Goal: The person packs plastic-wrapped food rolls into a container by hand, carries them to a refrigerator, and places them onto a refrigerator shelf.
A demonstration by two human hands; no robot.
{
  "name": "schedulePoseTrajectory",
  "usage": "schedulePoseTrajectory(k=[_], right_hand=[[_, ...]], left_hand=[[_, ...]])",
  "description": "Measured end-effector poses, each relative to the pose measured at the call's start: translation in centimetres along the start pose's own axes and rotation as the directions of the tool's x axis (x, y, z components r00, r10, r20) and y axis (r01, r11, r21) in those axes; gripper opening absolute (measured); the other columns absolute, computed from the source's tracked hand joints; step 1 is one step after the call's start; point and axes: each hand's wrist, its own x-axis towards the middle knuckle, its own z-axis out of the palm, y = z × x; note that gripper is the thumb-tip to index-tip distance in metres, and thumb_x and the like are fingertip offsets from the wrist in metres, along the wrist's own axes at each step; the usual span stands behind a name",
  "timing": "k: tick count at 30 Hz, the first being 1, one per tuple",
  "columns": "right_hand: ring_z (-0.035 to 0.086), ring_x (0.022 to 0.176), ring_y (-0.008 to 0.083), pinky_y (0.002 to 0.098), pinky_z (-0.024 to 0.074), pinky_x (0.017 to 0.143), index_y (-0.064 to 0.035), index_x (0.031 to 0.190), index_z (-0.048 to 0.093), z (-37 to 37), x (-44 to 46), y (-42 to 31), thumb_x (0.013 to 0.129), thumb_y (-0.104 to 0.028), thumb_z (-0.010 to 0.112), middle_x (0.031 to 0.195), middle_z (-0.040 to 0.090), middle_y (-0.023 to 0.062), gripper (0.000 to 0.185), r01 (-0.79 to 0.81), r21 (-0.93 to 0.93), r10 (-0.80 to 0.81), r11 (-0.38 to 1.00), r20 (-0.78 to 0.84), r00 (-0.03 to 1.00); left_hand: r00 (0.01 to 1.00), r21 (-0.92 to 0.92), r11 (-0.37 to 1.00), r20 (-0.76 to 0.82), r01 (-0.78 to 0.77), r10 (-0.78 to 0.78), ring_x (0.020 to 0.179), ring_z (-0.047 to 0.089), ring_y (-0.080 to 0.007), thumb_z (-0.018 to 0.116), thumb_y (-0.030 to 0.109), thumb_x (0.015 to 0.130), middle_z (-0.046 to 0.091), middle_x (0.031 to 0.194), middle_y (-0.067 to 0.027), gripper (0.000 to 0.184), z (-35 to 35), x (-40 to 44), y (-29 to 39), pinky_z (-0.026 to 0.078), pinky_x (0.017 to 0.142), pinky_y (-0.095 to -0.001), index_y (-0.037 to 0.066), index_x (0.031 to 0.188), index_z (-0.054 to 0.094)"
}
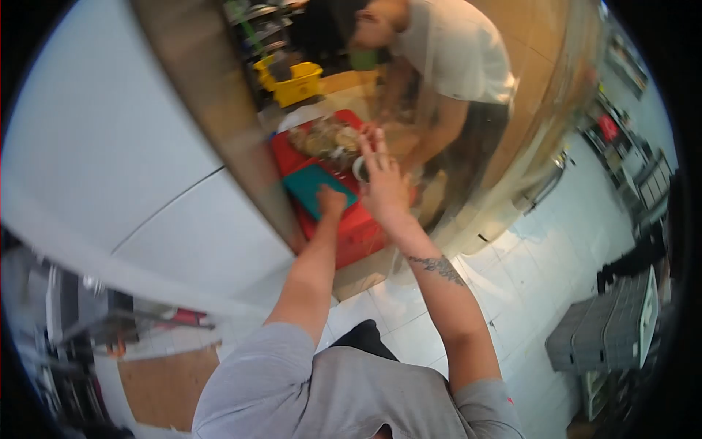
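Observation:
My left hand (331, 200) lies at the right part of a flat teal rectangular tray (307, 184), its fingers curled and closed over it. The tray rests on or just above a red crate (358, 228). My right hand (385, 189) reaches forward with its fingers stretched out, in front of a clear plastic curtain (468, 197). Close to its left side shows a white round rim (358, 170), partly hidden; whether they touch I cannot tell. Beyond the tray, clear bags with pale contents (327, 139) lie on the red surface.
A person in a white shirt (461, 47) bends forward behind the curtain, arms lowered. A yellow bin (296, 82) stands at the back. White panels (131, 146) rise on my left. Stacked grey crates (603, 329) stand on the tiled floor (512, 300) at right.

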Motion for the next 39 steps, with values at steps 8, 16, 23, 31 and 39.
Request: schedulePoseTrajectory(k=[8, 16, 23, 31, 39], right_hand=[[0.032, 0.135, 0.0332, 0.0426, 0.0386, 0.100, -0.0131, 0.142, 0.034, 2.3, -7.1, 1.2, 0.074, -0.003, 0.057, 0.148, 0.027, 0.0177, 0.073, 0.271, 0.130, -0.242, 0.954, -0.200, 0.949], [0.046, 0.120, 0.0391, 0.0416, 0.0387, 0.101, -0.0037, 0.131, 0.043, 22.1, -29.7, 13.3, 0.071, -0.024, 0.065, 0.134, 0.042, 0.0260, 0.067, 0.132, -0.222, 0.097, 0.966, 0.786, 0.611], [0.055, 0.113, 0.0346, 0.0391, 0.0439, 0.096, -0.0087, 0.121, 0.059, 40.1, -42.4, -13.7, 0.073, -0.042, 0.068, 0.120, 0.059, 0.0194, 0.059, 0.384, 0.683, -0.538, 0.622, 0.729, -0.423], [0.061, 0.078, 0.0256, 0.0348, 0.0488, 0.069, -0.0033, 0.114, 0.059, 38.9, -38.6, -58.6, 0.081, -0.023, 0.064, 0.091, 0.066, 0.0134, 0.039, -0.262, 0.715, -0.713, 0.648, 0.690, 0.122], [0.060, 0.101, 0.0357, 0.0416, 0.0469, 0.088, -0.0099, 0.123, 0.057, 40.3, -34.1, -76.2, 0.082, -0.034, 0.064, 0.109, 0.063, 0.0205, 0.048, 0.650, 0.674, -0.562, 0.353, 0.708, -0.429]], left_hand=[[0.609, 0.231, 0.708, 0.716, -0.668, 0.341, 0.113, 0.051, -0.0347, 0.053, 0.015, 0.079, 0.051, 0.120, -0.0193, 0.029, -12.4, -35.7, -16.5, 0.039, 0.091, -0.0551, 0.010, 0.107, 0.062], [0.402, 0.127, 0.384, -0.183, 0.915, -0.897, 0.097, 0.063, -0.0342, 0.056, 0.018, 0.078, 0.066, 0.100, -0.0190, 0.034, -32.5, -56.8, -55.4, 0.051, 0.081, -0.0454, 0.002, 0.107, 0.061], [0.473, 0.197, 0.442, -0.150, 0.875, -0.869, 0.095, 0.063, -0.0356, 0.056, 0.017, 0.075, 0.065, 0.100, -0.0219, 0.023, -35.6, -69.0, -66.1, 0.049, 0.083, -0.0452, 0.000, 0.088, 0.066], [0.711, 0.007, 0.758, 0.341, 0.653, -0.615, 0.085, 0.065, -0.0370, 0.056, 0.017, 0.075, 0.065, 0.089, -0.0251, 0.028, -47.8, -63.6, -71.8, 0.051, 0.073, -0.0440, -0.003, 0.090, 0.067], [0.433, -0.096, 0.461, -0.219, 0.882, -0.874, 0.085, 0.064, -0.0397, 0.056, 0.020, 0.078, 0.065, 0.089, -0.0246, 0.026, -69.1, -53.7, -86.3, 0.051, 0.076, -0.0464, -0.001, 0.088, 0.068]])
